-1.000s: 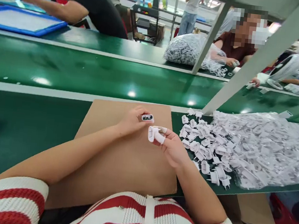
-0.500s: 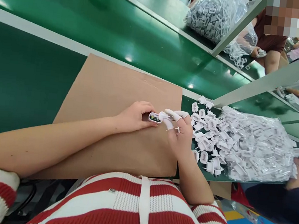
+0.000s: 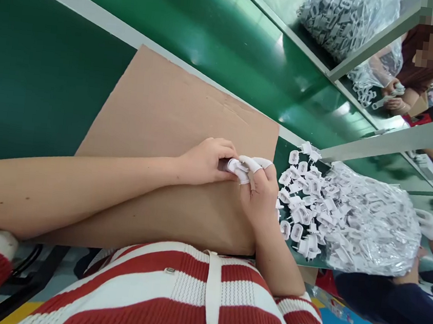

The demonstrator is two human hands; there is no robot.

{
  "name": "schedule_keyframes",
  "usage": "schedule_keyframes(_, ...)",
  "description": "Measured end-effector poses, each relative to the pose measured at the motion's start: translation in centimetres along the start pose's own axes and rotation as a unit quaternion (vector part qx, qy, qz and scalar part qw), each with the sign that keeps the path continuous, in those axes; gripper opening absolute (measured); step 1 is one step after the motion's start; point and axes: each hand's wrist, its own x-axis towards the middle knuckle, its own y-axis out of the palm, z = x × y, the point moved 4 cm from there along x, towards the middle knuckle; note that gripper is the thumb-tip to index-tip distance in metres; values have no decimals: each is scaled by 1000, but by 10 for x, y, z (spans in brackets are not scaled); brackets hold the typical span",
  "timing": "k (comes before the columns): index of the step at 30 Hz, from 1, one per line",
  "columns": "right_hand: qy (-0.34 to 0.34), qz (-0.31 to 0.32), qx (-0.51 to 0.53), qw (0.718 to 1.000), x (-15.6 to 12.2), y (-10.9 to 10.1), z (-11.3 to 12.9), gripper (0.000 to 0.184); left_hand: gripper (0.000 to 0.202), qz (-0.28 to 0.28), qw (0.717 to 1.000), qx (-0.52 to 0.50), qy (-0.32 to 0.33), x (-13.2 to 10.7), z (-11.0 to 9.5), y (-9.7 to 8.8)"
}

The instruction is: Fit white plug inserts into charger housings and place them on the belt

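My left hand (image 3: pixel 209 162) is closed round a small white charger housing (image 3: pixel 233 166), fingers above and thumb below. Most of the housing's body is hidden in that hand. White finger covers sit on the thumb and fingers of my right hand (image 3: pixel 260 192), which pinches a white plug piece (image 3: pixel 243 169) against the housing's right end. The plug piece is partly hidden by the fingers, and whether it is fully seated I cannot tell. Both hands are over a brown cardboard sheet (image 3: pixel 183 107).
Right of the cardboard lies a heap of loose white plug pieces (image 3: pixel 306 192), beside a clear bag (image 3: pixel 376 225) full of white parts. A grey metal post (image 3: pixel 392 142) slants above them. Co-workers' hands (image 3: pixel 428 225) show at the right. Another filled bag (image 3: pixel 335 20) stands across the green line.
The plug piece has come against the housing's end, covering the circuit board that showed there. My right hand moved slightly left relative to my left hand. The view has tilted.
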Motion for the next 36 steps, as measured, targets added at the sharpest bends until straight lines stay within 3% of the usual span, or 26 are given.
schedule_keyframes(6, -10, -37, -7, 999, 0, -7, 4, 32, 26, 2, 1000, -7, -1, 0, -1, -1)
schedule_keyframes(13, 22, 12, -13, 1000, 3, 1, 3, 25, 27, 1, 1000, -5, -1, 0, 0, -1)
schedule_keyframes(19, 36, 22, -24, 999, 3, 3, 2, 31, 28, -8, 1000, 5, -6, 1, 0, -1)
schedule_keyframes(28, 12, -45, -25, 999, 0, -5, 4, 31, 29, -8, 1000, 14, -6, 0, 1, -1)
schedule_keyframes(36, 12, 17, -47, 999, 3, 1, 5, 31, 24, -5, 1000, 9, -3, 0, 0, -2)
